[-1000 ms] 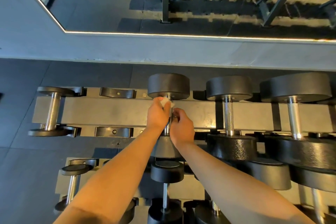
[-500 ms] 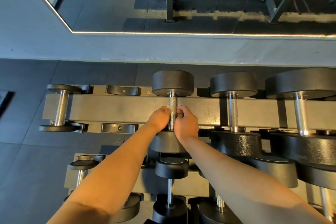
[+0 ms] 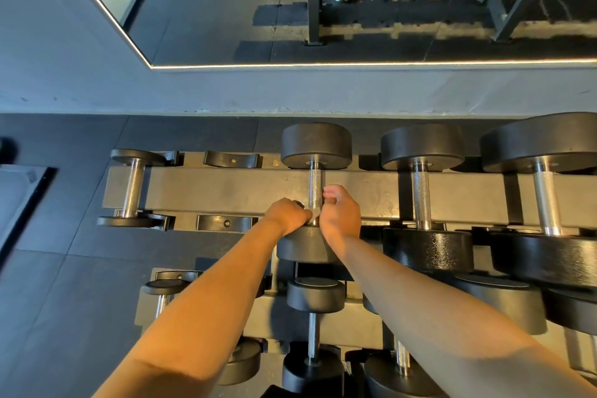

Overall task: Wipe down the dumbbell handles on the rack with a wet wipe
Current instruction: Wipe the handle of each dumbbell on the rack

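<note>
A black dumbbell with a knurled chrome handle [image 3: 315, 189] lies on the top tier of the rack [image 3: 226, 192]. Both my hands meet at the near end of that handle. My left hand [image 3: 286, 215] is curled against its left side, with a small bit of white wet wipe [image 3: 315, 216] showing between the two hands. My right hand [image 3: 340, 213] curls around the handle's right side, fingers bent over it. Most of the wipe is hidden by my fingers.
More dumbbells [image 3: 421, 191] sit to the right on the top tier, a small one [image 3: 132, 187] at the far left beside empty cradles [image 3: 231, 159]. Lower tiers hold further dumbbells [image 3: 315, 317]. A wall mirror [image 3: 355, 3] reflects a person's white shoes.
Both hands have slid down the handle from its far end toward the near weight head. The white wipe, clearly visible at first, is now almost hidden.
</note>
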`<state>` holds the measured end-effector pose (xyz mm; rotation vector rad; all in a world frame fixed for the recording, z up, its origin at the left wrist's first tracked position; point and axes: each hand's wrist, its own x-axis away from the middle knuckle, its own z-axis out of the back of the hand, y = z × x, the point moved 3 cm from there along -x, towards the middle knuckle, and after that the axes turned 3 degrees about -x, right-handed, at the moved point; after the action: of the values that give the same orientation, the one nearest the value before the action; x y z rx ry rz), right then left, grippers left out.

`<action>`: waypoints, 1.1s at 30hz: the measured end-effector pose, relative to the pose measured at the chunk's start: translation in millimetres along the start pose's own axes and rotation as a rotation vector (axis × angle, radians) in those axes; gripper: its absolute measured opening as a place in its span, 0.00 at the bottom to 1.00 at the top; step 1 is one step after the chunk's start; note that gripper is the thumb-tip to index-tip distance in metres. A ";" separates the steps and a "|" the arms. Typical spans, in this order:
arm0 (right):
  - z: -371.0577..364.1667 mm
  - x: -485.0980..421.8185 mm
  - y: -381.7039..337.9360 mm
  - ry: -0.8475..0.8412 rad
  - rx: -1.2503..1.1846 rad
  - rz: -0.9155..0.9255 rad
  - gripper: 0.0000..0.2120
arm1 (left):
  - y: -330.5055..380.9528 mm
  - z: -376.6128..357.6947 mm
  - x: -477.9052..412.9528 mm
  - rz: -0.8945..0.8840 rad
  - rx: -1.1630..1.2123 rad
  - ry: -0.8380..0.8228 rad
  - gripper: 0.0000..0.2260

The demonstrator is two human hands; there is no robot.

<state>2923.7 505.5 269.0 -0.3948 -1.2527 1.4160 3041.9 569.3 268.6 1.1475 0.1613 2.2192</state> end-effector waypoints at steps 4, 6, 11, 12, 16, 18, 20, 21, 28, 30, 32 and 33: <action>4.0 -4.7 9.0 0.042 -0.066 -0.034 0.13 | -12.5 -5.2 1.5 -0.024 0.224 0.196 0.11; 4.0 -6.2 11.1 0.049 -0.075 -0.021 0.13 | -6.3 -4.8 -2.0 -0.047 0.248 0.246 0.09; 6.6 -10.0 13.1 0.059 -0.068 0.019 0.13 | 9.3 -2.4 -16.5 0.018 0.288 0.135 0.12; 8.3 -9.9 12.6 0.065 -0.043 0.027 0.14 | 6.8 -1.9 -16.2 0.030 0.245 0.094 0.13; 10.2 -6.7 9.7 0.074 -0.004 0.041 0.14 | 0.6 -3.9 -4.8 0.079 0.145 0.029 0.18; 11.7 -3.1 8.6 0.076 0.002 0.031 0.14 | 3.6 -5.1 -4.5 0.080 0.168 0.030 0.17; 12.0 1.6 4.9 0.069 0.019 -0.001 0.14 | 2.7 -7.0 -7.3 0.077 0.214 0.009 0.15; 11.4 3.0 2.8 0.056 0.017 -0.014 0.14 | 1.8 -6.8 -7.6 0.068 0.244 0.014 0.13; 4.5 3.2 -5.2 -0.023 0.037 0.027 0.16 | 2.8 -4.7 -12.0 -0.046 0.488 0.395 0.07; 2.5 1.9 -4.2 -0.014 0.059 0.016 0.15 | 7.5 -0.6 -17.2 -0.041 0.556 0.459 0.05; 1.8 0.6 -1.7 0.001 0.080 0.008 0.14 | 12.3 6.1 -24.4 -0.027 0.600 0.458 0.09; 1.9 0.6 -0.9 0.012 0.086 0.012 0.14 | 14.3 8.1 -28.5 -0.028 0.620 0.422 0.11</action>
<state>2922.5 504.9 270.8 -0.3514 -1.1773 1.4702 3053.4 540.0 259.2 0.9306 1.0931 2.4304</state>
